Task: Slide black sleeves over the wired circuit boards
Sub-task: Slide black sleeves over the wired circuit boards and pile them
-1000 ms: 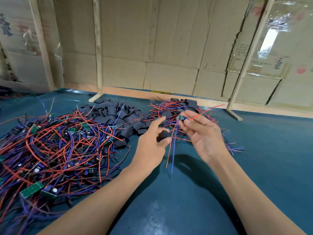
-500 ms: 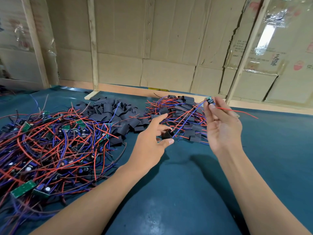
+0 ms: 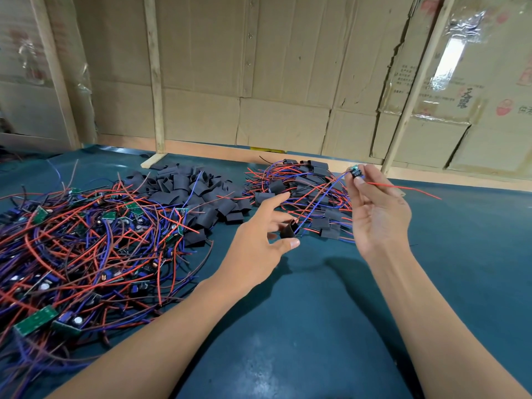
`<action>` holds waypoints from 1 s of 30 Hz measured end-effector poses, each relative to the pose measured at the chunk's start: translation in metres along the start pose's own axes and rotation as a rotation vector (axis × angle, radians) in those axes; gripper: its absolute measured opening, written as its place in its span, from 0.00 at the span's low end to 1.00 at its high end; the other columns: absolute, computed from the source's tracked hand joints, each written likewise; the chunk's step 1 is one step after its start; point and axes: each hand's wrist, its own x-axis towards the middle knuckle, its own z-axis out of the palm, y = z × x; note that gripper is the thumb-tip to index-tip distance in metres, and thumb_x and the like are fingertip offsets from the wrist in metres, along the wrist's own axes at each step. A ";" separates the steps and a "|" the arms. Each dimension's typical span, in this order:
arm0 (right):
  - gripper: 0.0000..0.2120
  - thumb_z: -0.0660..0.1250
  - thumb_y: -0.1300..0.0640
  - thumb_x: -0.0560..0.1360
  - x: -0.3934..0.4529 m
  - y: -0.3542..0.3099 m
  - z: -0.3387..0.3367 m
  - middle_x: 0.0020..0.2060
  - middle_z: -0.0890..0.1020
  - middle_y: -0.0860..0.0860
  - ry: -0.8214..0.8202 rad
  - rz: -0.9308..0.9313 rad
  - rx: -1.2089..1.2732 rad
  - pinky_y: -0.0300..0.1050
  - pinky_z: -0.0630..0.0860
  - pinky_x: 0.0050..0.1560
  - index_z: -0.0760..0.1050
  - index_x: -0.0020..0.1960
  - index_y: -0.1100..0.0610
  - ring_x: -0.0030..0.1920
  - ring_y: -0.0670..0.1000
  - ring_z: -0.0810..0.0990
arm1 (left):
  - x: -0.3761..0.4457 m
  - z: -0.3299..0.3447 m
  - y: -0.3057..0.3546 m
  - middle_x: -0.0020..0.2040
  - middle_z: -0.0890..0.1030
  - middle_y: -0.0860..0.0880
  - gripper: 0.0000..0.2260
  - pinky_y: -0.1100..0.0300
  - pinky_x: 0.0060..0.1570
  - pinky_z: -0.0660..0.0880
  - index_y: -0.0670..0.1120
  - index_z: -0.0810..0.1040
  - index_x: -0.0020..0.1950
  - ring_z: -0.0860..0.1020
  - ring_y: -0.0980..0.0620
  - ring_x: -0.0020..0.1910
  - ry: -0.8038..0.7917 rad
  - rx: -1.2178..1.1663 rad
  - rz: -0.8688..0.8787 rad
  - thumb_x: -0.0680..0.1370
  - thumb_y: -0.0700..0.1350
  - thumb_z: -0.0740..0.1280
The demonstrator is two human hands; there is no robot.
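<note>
Right hand now higher, board pinched.

My two forearms are bare from the bottom edge of the frame up to the wrists. My left hand and right hand wear no gloves, rings, watch or bands, and my fingernails are short and plain.
</note>
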 end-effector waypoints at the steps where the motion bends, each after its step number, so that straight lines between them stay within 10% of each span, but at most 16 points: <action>1: 0.12 0.64 0.79 0.74 0.000 0.000 -0.001 0.44 0.85 0.55 0.002 -0.005 -0.004 0.44 0.81 0.54 0.79 0.54 0.69 0.50 0.57 0.84 | 0.000 0.000 0.000 0.53 0.78 0.71 0.34 0.80 0.50 0.66 0.65 0.67 0.71 0.76 0.73 0.52 -0.004 0.004 0.002 0.74 0.38 0.75; 17: 0.12 0.66 0.77 0.73 -0.002 0.007 -0.004 0.47 0.85 0.59 -0.208 0.074 -0.228 0.48 0.81 0.57 0.80 0.53 0.69 0.48 0.58 0.85 | 0.000 0.000 -0.001 0.52 0.78 0.71 0.33 0.80 0.53 0.65 0.64 0.66 0.73 0.75 0.71 0.54 0.104 0.108 0.039 0.74 0.42 0.76; 24: 0.11 0.75 0.66 0.66 -0.015 0.017 0.000 0.37 0.84 0.55 -0.376 0.057 -0.576 0.56 0.80 0.60 0.85 0.48 0.59 0.46 0.60 0.86 | 0.001 -0.006 0.007 0.58 0.81 0.57 0.32 0.48 0.66 0.69 0.63 0.64 0.73 0.77 0.56 0.61 0.246 0.271 0.113 0.76 0.43 0.74; 30: 0.11 0.76 0.65 0.65 -0.018 0.015 0.003 0.39 0.83 0.55 -0.442 0.010 -0.654 0.48 0.81 0.51 0.86 0.46 0.56 0.44 0.61 0.83 | 0.002 -0.012 0.012 0.61 0.81 0.58 0.30 0.59 0.53 0.60 0.55 0.67 0.75 0.75 0.53 0.60 0.311 0.475 0.206 0.76 0.43 0.73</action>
